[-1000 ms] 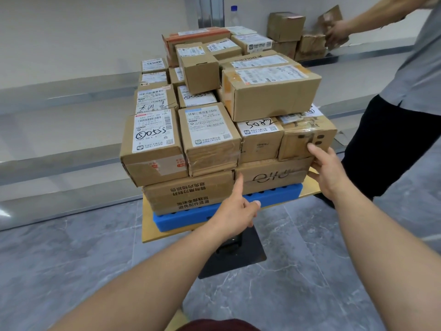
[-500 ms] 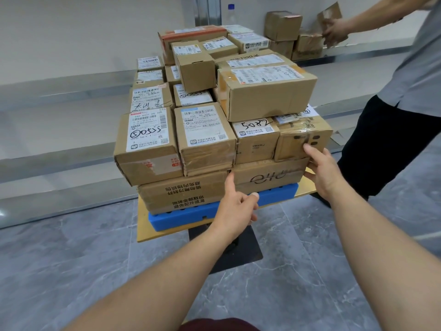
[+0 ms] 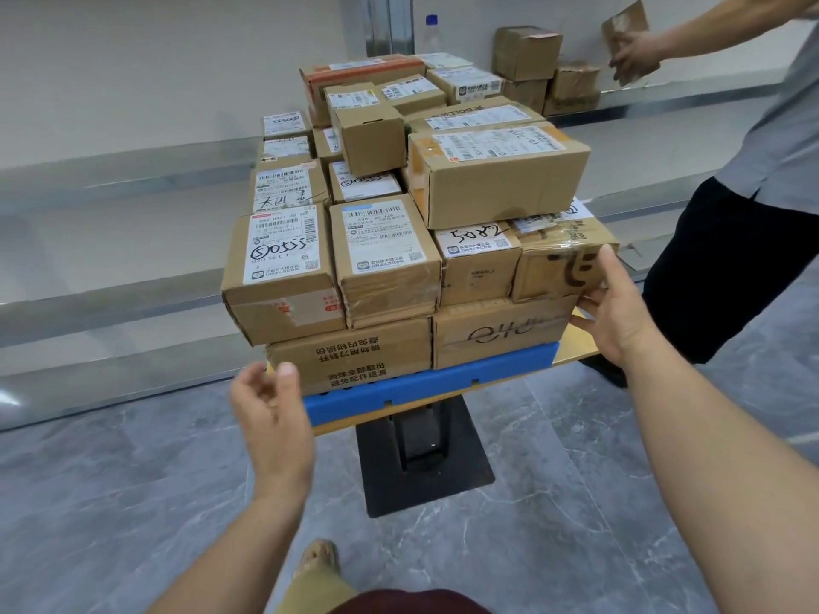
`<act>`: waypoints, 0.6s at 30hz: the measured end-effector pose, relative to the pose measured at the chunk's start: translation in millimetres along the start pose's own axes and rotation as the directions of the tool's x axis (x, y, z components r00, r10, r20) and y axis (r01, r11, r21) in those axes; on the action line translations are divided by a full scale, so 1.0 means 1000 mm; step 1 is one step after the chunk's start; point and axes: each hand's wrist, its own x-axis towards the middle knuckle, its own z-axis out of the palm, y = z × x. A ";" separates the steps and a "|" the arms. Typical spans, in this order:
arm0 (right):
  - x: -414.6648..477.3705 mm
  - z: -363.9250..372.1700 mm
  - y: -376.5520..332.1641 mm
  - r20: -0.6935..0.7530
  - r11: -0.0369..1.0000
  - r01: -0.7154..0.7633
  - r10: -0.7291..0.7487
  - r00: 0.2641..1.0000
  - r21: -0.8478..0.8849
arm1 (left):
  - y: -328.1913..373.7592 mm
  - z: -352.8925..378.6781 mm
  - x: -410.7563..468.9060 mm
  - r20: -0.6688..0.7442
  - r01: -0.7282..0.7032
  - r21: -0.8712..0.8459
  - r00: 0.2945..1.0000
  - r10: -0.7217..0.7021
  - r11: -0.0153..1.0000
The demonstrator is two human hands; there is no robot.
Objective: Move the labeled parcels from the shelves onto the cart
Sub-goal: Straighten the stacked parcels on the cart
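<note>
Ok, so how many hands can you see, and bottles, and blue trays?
Hands: 3 (left hand, right hand, another person's hand)
Bottles: 1 (bottle behind the stack)
Blue trays: 1 (blue tray under the boxes)
Total: 5

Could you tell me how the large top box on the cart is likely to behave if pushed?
The top box probably stays stiff: its cardboard faces look flat, with only a slight dent in front. Wide and low, it would likely slide rather than tip. It rests across several smaller parcels, so it may rock.
</note>
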 end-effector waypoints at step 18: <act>0.014 0.007 0.001 -0.021 1.000 -0.015 0.015 1.000 0.012 | -0.001 -0.001 0.056 0.084 0.006 -0.088 0.997 0.001 0.996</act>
